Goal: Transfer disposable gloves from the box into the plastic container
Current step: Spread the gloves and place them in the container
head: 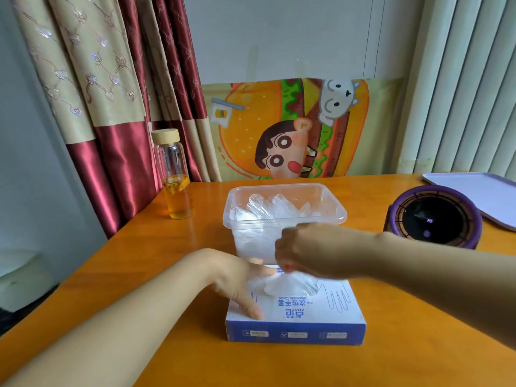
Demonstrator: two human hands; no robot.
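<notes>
A blue and white glove box (321,314) lies flat on the orange table, near me. My left hand (237,280) rests on the box's left top with straight fingers, holding it down. My right hand (304,250) hovers over the box's far edge and pinches a clear disposable glove (290,284) that bunches up out of the box's opening. Right behind the box stands a clear plastic container (284,217) with several crumpled clear gloves (275,205) inside.
A glass bottle (174,177) with amber liquid and a wooden lid stands at the table's back left. A round purple and black device (434,216) sits at right, a pale tray (480,194) behind it. Curtains hang at left, a cartoon cloth at the back.
</notes>
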